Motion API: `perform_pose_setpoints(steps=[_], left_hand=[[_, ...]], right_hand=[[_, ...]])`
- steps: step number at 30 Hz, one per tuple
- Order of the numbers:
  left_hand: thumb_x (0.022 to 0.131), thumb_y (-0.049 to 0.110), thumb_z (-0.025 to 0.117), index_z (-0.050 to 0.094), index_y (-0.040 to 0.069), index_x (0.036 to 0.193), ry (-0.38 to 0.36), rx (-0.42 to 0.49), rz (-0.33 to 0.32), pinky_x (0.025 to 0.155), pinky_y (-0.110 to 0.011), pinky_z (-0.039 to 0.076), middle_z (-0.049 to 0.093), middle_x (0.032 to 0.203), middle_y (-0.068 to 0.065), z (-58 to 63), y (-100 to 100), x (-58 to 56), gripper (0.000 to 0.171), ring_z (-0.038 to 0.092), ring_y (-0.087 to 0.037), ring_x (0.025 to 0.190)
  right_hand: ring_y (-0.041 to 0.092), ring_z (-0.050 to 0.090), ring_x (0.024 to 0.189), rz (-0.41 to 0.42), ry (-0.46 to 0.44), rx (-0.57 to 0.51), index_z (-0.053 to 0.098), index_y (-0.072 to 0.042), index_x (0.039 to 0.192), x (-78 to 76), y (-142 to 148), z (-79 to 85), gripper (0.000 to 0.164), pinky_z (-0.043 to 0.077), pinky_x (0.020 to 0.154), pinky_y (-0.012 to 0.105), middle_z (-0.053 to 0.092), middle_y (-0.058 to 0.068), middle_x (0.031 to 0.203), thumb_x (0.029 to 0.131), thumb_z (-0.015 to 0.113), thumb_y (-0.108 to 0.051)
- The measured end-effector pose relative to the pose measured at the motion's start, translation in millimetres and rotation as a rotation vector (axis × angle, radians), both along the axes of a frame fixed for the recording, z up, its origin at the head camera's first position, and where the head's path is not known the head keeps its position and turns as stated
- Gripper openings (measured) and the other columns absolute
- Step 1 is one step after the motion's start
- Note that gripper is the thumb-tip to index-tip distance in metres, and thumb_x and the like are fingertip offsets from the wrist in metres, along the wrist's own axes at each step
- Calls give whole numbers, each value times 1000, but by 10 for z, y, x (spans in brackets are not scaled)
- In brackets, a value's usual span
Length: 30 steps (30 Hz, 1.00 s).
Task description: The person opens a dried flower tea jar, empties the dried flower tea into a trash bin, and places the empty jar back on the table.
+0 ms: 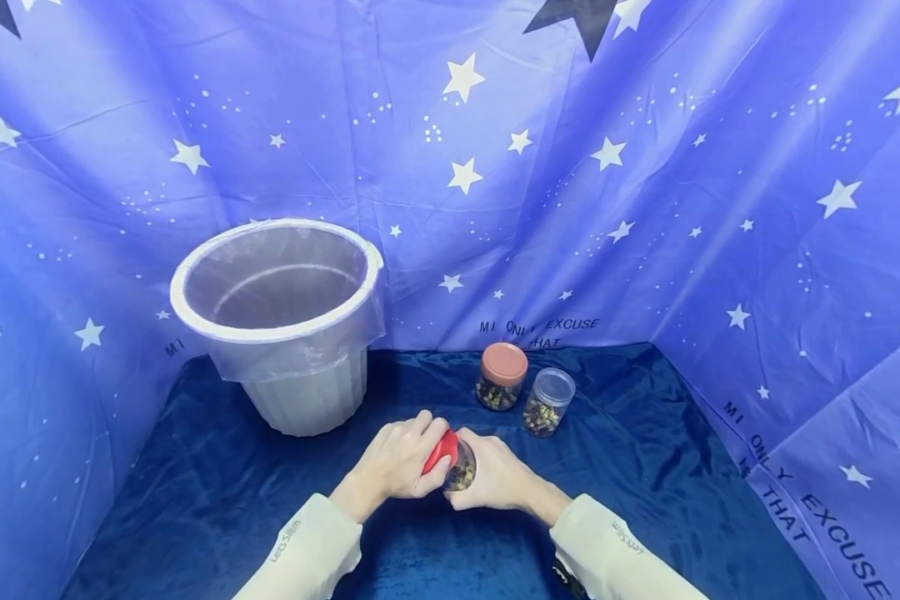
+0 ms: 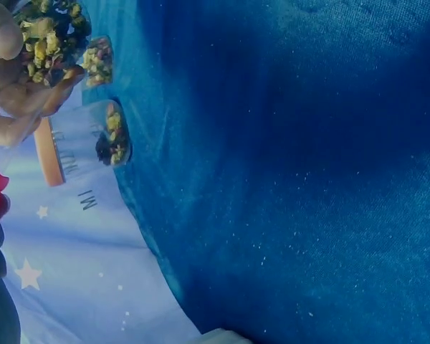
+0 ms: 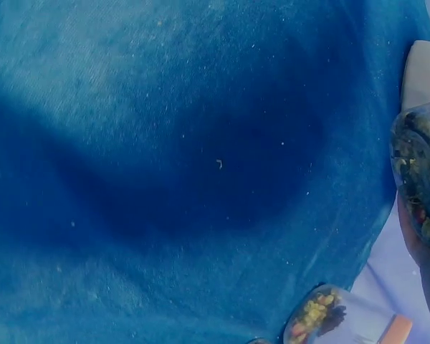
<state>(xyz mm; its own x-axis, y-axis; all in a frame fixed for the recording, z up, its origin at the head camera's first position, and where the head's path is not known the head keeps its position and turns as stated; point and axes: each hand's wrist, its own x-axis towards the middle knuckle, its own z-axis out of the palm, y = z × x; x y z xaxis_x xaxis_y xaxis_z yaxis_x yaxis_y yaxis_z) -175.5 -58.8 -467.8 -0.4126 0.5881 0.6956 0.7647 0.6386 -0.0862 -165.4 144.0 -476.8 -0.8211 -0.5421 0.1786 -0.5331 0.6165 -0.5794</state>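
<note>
My left hand (image 1: pixel 399 458) grips a red lid (image 1: pixel 439 454), its fingers curled over the top. Beside it, my right hand (image 1: pixel 499 477) holds a clear jar (image 1: pixel 462 473) of dried flower-like bits, tilted above the cloth. From the head view the lid overlaps one end of this jar; I cannot tell whether it is still seated on it. The dried bits (image 2: pixel 51 46) show yellow and dark through the wall in the left wrist view. At the right edge of the right wrist view, the held jar's base (image 3: pixel 420 175) faces the camera.
Beyond my hands stand a jar with an orange-pink lid (image 1: pixel 504 363) and a jar with a clear top (image 1: pixel 553 387), both partly filled with dried bits. A white bin (image 1: pixel 303 392) with a clear liner is at the back left. Dark blue velvet cloth (image 1: pixel 630 517) covers the surface.
</note>
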Motion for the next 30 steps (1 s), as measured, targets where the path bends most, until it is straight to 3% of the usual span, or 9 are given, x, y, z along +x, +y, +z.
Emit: perform_pose_setpoints(steps=[6, 8, 12, 14, 25, 30], left_hand=[[92, 41, 39, 55, 8, 97, -65, 27, 46, 38, -27, 40, 51, 70, -3, -16, 20, 42, 37, 46, -14, 46], [91, 37, 45, 54, 8, 96, -173, 68, 107, 39, -27, 39, 53, 68, -3, -15, 44, 53, 30, 49, -16, 46], [92, 32, 53, 51, 11, 94, -462, 160, 253, 41, -26, 36, 56, 65, -3, 29, 108, 62, 22, 52, -19, 48], [93, 33, 53, 51, 11, 94, -543, 176, 296, 43, -26, 36, 56, 65, -3, 60, 130, 56, 22, 51, -19, 49], [95, 38, 50, 52, 11, 97, -617, 181, 389, 43, -30, 38, 57, 65, -5, 124, 178, 115, 27, 54, -23, 50], [97, 47, 46, 52, 11, 106, -768, 213, 403, 51, -33, 44, 61, 77, -7, 159, 211, 158, 38, 58, -23, 62]], right_hand=[[0, 58, 69, -5, -10, 7, 58, -19, 100, 5, -12, -16, 49, 48, 60, 17, 65, -10, 83, 60, 84, -31], [1, 58, 68, -27, 30, 21, 59, -18, 99, -20, -15, -20, 50, 48, 59, 19, 64, -10, 82, 59, 84, -32], [3, 57, 69, -72, 118, 41, 60, -17, 100, -86, -19, -22, 53, 48, 60, 21, 64, -9, 81, 56, 85, -33], [4, 58, 70, -76, 118, 33, 60, -17, 102, -109, -21, -14, 54, 49, 61, 21, 64, -8, 83, 57, 85, -33], [5, 60, 74, -61, 121, 53, 60, -18, 106, -128, -20, -32, 56, 51, 65, 22, 65, -9, 87, 58, 85, -36], [5, 61, 77, -59, 98, 56, 60, -18, 109, -119, 15, -36, 58, 51, 66, 23, 67, -8, 90, 60, 85, -37]])
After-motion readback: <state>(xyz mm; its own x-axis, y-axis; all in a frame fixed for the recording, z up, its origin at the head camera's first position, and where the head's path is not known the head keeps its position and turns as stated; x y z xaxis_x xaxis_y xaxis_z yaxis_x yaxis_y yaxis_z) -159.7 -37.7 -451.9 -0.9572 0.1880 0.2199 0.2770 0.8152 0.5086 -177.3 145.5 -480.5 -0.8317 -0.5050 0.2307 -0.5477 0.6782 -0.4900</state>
